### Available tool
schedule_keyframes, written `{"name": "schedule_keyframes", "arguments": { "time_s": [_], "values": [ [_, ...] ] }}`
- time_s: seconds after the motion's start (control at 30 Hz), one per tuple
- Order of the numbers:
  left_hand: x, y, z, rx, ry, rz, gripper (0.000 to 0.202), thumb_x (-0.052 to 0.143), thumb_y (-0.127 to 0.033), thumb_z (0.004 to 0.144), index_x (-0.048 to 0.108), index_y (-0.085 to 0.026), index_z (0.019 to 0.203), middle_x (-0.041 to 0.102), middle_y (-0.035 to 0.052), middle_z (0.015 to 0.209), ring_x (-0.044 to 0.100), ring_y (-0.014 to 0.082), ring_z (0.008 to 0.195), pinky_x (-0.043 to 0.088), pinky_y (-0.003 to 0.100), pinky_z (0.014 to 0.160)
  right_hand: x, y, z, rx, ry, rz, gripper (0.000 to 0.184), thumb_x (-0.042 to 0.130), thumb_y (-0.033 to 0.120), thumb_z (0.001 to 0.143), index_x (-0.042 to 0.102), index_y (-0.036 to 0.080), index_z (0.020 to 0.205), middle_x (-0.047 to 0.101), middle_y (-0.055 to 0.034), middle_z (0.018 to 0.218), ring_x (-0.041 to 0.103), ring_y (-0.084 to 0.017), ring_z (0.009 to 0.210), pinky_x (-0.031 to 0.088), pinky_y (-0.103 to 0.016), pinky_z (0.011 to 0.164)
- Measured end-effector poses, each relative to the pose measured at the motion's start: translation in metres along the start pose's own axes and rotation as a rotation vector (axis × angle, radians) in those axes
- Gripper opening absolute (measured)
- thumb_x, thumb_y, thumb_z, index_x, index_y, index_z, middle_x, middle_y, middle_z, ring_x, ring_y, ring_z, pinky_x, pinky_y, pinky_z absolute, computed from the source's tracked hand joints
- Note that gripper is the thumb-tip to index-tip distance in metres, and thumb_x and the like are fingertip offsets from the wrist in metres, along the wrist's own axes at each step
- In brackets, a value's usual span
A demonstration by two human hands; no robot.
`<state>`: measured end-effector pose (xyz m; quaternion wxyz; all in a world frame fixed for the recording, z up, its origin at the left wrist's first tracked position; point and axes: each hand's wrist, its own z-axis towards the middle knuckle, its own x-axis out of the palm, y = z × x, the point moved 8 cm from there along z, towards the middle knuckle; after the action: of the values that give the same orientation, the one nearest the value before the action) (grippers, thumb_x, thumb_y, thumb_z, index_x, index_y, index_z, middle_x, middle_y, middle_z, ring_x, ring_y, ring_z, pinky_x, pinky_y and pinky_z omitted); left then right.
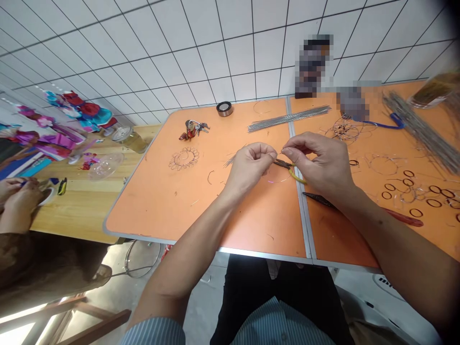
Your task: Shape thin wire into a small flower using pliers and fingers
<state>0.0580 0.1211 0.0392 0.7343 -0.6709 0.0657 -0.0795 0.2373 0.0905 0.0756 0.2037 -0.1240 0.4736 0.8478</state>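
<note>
My left hand (251,165) and my right hand (321,160) meet over the orange table, thumb and forefinger pinched on each. Between the fingertips is what looks like a thin wire, barely visible; a fine curved strand (282,181) hangs just below. Pliers with yellow handles (297,176) lie under my hands, partly hidden by the right one. A dark pointed tool (318,198) with a red handle (404,218) lies beneath my right forearm. To the left rests a wire ring of small loops (184,158).
Keys (196,127), a tape roll (224,109) and straight wires (289,119) lie toward the tiled wall. Tangled wire (343,129), a wire bundle (424,127) and several dark rings (416,212) are at right. Another person's hands (21,196) work at a wooden table on the left.
</note>
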Motion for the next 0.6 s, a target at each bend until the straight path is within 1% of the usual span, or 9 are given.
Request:
{"name": "schedule_keyframes", "arguments": {
  "time_s": [0.17,0.3,0.37,0.47,0.6],
  "values": [
    [0.002,0.002,0.000,-0.031,0.004,-0.025,0.012,0.078,-0.024,0.091,0.075,-0.020,0.080,0.060,-0.0025,0.069,0.051,0.0096,0.061,0.041,0.026,0.060,0.001,0.001,0.000,0.015,0.021,-0.032,0.012,0.082,0.025,0.102,0.084,0.031,0.092,0.083,-0.0037,0.093,0.074,-0.028,0.090,0.060,-0.045,0.086],
    [0.003,0.002,0.000,-0.027,0.007,-0.022,0.011,0.078,-0.024,0.091,0.075,-0.020,0.081,0.060,-0.0027,0.068,0.050,0.0097,0.060,0.041,0.026,0.059,0.000,0.002,0.001,0.031,0.008,-0.010,0.013,0.083,0.023,0.100,0.083,0.031,0.090,0.083,-0.0032,0.091,0.073,-0.027,0.087,0.060,-0.044,0.085],
    [0.002,0.000,0.000,-0.013,0.005,-0.003,0.012,0.078,-0.025,0.092,0.075,-0.020,0.081,0.061,-0.0024,0.070,0.051,0.0096,0.061,0.042,0.025,0.060,0.001,-0.001,0.002,0.063,0.004,0.013,0.012,0.084,0.023,0.099,0.082,0.030,0.090,0.082,-0.0034,0.091,0.073,-0.026,0.086,0.060,-0.044,0.083],
    [0.003,-0.001,0.000,0.007,0.008,0.014,0.012,0.079,-0.025,0.092,0.075,-0.020,0.082,0.065,-0.0016,0.074,0.054,0.0096,0.063,0.044,0.024,0.060,0.003,-0.006,0.003,0.123,0.005,0.075,0.009,0.085,0.029,0.099,0.082,0.030,0.090,0.082,-0.0040,0.089,0.074,-0.026,0.085,0.062,-0.043,0.081],
    [0.002,0.000,0.001,0.013,0.012,0.003,0.009,0.080,-0.024,0.092,0.077,-0.020,0.085,0.068,-0.0007,0.076,0.055,0.0098,0.063,0.044,0.024,0.059,0.006,-0.014,0.004,0.207,0.007,0.184,0.013,0.087,0.033,0.098,0.081,0.028,0.089,0.082,-0.0052,0.090,0.075,-0.025,0.082,0.064,-0.043,0.080]
  ]
}}
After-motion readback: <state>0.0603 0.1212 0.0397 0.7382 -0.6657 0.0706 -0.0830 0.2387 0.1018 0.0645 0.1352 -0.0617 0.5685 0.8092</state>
